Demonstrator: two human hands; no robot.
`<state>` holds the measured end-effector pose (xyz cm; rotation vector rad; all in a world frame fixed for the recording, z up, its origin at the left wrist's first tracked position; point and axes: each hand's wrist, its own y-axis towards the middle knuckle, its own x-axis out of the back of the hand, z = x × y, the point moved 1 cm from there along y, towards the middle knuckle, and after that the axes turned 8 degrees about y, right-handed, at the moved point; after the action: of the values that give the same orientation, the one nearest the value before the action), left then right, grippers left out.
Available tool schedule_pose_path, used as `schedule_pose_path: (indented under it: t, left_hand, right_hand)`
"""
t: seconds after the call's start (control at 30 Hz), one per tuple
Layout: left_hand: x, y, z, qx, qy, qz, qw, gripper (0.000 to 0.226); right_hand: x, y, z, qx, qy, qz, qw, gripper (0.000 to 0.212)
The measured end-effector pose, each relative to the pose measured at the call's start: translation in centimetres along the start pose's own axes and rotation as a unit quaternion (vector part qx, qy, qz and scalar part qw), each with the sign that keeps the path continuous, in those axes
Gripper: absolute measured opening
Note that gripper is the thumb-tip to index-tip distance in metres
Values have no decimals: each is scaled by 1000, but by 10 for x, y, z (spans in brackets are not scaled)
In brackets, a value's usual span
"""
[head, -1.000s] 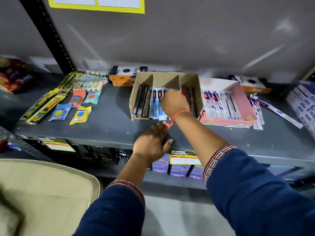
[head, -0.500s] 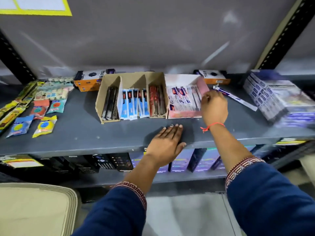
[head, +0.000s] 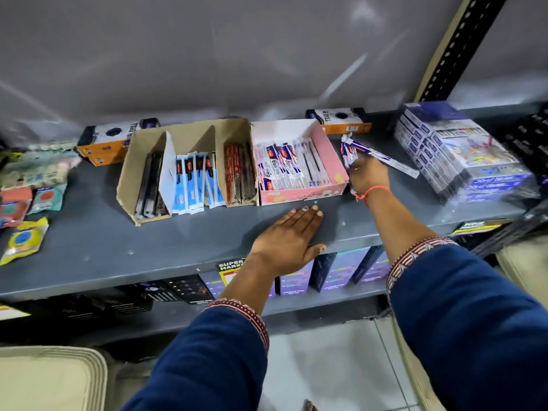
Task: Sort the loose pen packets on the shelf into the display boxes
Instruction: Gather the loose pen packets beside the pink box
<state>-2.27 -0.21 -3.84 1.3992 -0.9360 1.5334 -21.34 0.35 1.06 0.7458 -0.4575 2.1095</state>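
A brown cardboard display box [head: 189,134] with three compartments stands on the grey shelf [head: 103,232]; it holds black, blue and red pen packets. A pink display box [head: 329,149] beside it on the right holds white-and-blue pen packets. To the right of the pink box, my right hand [head: 369,175] is closed on a bunch of loose white-and-blue pen packets [head: 348,151], lifted slightly off the shelf. One more loose packet [head: 394,164] lies just behind the hand. My left hand [head: 289,240] rests flat, fingers together, on the shelf's front edge.
Two orange-and-white boxes [head: 112,140] [head: 341,118] stand at the back. A wrapped stack of blue-white cartons [head: 456,152] sits at the right. Small coloured sachets [head: 23,238] lie at the left. A black perforated upright [head: 462,40] rises at the right. Purple boxes [head: 341,271] fill the lower shelf.
My right hand went from the brown box's middle compartment to the right of the pink box and took hold of loose packets. The view shifted right. My left hand stayed on the shelf edge.
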Motion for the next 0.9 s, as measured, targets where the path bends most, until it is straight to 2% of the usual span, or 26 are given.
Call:
schedule_pose_path:
  t: [0.2, 0.33, 0.53, 0.63, 0.73, 0.8, 0.9]
  left_hand:
    - [0, 0, 1, 38, -18, 0, 999, 70]
    - [1, 1, 2, 43, -28, 4, 999, 72]
    - [2, 1, 2, 43, -27, 16, 999, 73]
    - [0, 1, 2, 45, -31, 6, 998, 73]
    - [0, 0, 2, 47, -29, 2, 998, 73]
    - [1, 0, 2, 49, -37, 4, 998, 73]
    - [3, 0, 1, 52, -36, 4, 998, 72]
  right_hand:
    - [-3, 12, -4, -27, -22, 11, 999, 29]
    - [0, 20, -2, -66, -28, 41, 997, 33]
    - [3, 19, 3, -79, -16, 67, 995, 36]
    - [8, 19, -3, -111, 50, 74, 990, 34]
    - [22, 17, -8, -141, 188, 108, 966, 13]
    - [29, 16, -8, -125, 228, 111, 959, 33]
    - [37, 5, -5, -78, 295, 69, 950, 37]
